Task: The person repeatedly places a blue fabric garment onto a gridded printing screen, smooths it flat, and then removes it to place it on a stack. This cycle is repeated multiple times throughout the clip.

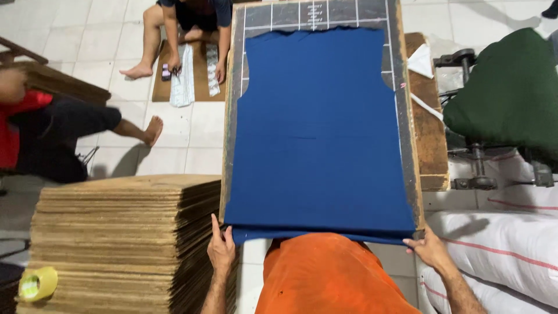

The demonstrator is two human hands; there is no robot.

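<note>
both hands, left (221,250) and right (429,249), pinching near corners of flat blue fabric panel (317,134) atop dark lined board (407,163).

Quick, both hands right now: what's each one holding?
Left hand: closed on the near left corner of the blue fabric at the board's edge.
Right hand: gripping the fabric's near right corner.

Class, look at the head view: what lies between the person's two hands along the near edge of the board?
Between the left hand and right hand hangs the blue fabric's folded hem, over the orange shirt.
</note>
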